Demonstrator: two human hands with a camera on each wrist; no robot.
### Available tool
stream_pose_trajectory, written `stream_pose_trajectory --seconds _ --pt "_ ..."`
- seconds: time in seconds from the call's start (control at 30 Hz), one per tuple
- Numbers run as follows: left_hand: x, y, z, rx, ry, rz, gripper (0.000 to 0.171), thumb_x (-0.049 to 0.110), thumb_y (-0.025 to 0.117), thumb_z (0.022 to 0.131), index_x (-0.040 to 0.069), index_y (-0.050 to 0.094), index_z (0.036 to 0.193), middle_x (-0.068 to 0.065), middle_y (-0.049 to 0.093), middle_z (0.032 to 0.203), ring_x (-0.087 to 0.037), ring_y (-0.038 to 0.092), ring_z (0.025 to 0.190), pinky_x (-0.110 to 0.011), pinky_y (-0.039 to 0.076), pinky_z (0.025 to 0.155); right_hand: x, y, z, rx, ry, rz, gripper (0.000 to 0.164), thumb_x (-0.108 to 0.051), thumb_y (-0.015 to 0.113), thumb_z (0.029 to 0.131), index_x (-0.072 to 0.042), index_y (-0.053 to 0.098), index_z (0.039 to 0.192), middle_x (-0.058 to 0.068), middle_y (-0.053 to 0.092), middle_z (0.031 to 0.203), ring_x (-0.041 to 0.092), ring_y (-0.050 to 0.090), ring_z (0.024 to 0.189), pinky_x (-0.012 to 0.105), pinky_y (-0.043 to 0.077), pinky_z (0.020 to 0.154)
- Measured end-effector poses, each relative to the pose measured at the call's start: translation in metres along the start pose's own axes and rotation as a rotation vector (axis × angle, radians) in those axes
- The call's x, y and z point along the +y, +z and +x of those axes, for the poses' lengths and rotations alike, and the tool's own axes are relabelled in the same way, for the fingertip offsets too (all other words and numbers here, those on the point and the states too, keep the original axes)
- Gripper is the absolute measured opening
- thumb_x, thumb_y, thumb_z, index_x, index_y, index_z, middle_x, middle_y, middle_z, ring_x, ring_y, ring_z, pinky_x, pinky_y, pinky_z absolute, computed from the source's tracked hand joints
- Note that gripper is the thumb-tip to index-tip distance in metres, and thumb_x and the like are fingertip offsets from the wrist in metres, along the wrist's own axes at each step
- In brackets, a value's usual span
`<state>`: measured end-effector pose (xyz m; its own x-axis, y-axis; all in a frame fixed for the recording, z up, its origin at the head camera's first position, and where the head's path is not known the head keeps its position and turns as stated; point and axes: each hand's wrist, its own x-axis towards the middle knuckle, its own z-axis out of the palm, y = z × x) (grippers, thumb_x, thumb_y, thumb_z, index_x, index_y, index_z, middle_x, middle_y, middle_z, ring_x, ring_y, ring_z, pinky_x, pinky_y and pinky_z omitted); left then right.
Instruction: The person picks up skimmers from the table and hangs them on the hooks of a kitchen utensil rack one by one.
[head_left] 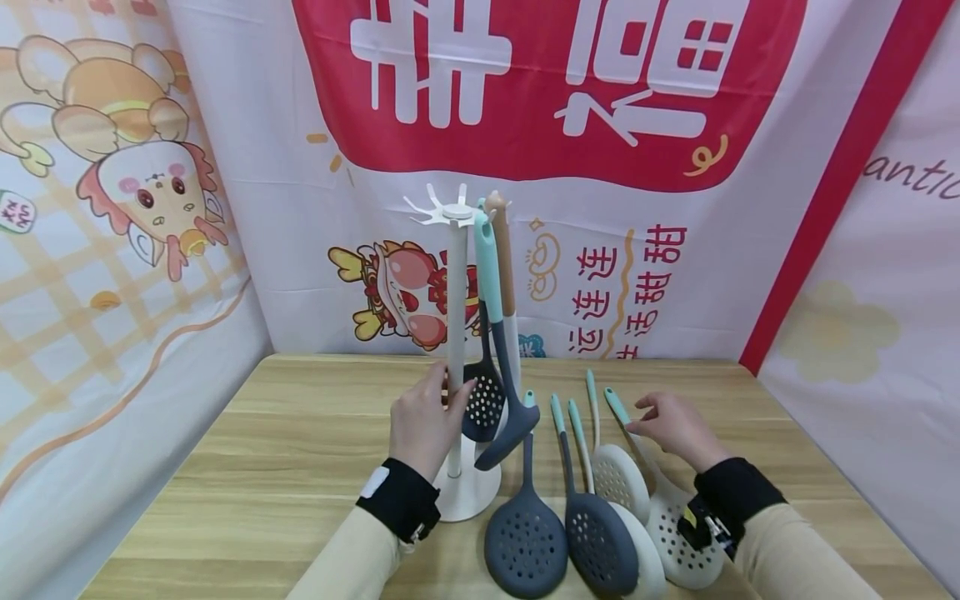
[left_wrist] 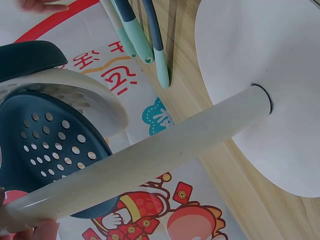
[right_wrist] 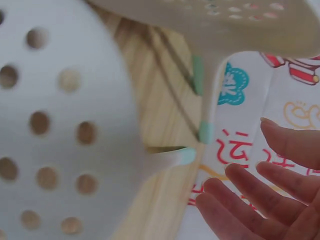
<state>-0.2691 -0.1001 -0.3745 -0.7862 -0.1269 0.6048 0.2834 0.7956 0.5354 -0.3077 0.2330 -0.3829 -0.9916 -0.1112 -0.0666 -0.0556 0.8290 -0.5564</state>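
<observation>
My left hand (head_left: 426,425) grips the white pole (head_left: 457,292) of a utensil stand; its fingertips wrap the pole at the lower left of the left wrist view. From the stand's hooks hang a dark ladle (head_left: 504,367) with a mint handle, a dark skimmer (head_left: 486,400) with holes, and a brown-handled utensil (head_left: 504,258) partly hidden by the ladle. My right hand (head_left: 677,427) hovers by the mint handle end of a white slotted turner (head_left: 675,533) lying on the table. In the right wrist view its fingers (right_wrist: 265,195) are spread, apart from the turner, with nothing between them.
Right of the stand's round base (head_left: 472,496) lie a dark slotted turner (head_left: 525,542), a dark skimmer (head_left: 600,533), a white utensil (head_left: 648,558) beneath it, and a white skimmer (head_left: 621,479). A printed cloth (head_left: 285,250) walls the wooden table (head_left: 300,467).
</observation>
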Motion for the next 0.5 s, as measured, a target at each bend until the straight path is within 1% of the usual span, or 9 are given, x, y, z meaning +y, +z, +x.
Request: stream_pose_trajectory --seconds 0.2,0.37,0.5 --pt "0.0 0.0 0.0 0.003 0.004 0.001 0.031 0.033 0.069 0.093 0.006 0.062 0.108 -0.012 0.075 0.091 -0.025 0.074 0.073 -0.034 0.061 0.061 0.009 0.005 0.0 -0.032 0.071 -0.013 0.05 -0.016 0.069 0.09 0.013 0.054 0.127 0.029 0.066 0.107 0.026 0.067 0.082 0.036 0.058 0.063" --pt "0.001 0.0 -0.001 0.01 0.013 0.008 0.031 0.033 0.069 0.094 0.006 0.062 0.107 -0.012 0.075 0.09 -0.025 0.073 0.072 -0.034 0.061 0.061 0.012 0.008 0.0 -0.065 0.127 -0.03 0.049 -0.017 0.071 0.089 0.012 0.054 0.126 0.027 0.065 0.107 0.025 0.066 0.082 0.036 0.058 0.064" --pt "0.001 0.0 -0.001 0.016 0.017 0.007 0.031 0.033 0.069 0.093 0.006 0.062 0.106 -0.012 0.075 0.09 -0.025 0.073 0.071 -0.034 0.06 0.061 0.014 0.013 -0.001 -0.089 0.175 -0.038 0.05 -0.016 0.07 0.09 0.013 0.053 0.126 0.021 0.065 0.102 0.02 0.061 0.071 0.031 0.055 0.06"
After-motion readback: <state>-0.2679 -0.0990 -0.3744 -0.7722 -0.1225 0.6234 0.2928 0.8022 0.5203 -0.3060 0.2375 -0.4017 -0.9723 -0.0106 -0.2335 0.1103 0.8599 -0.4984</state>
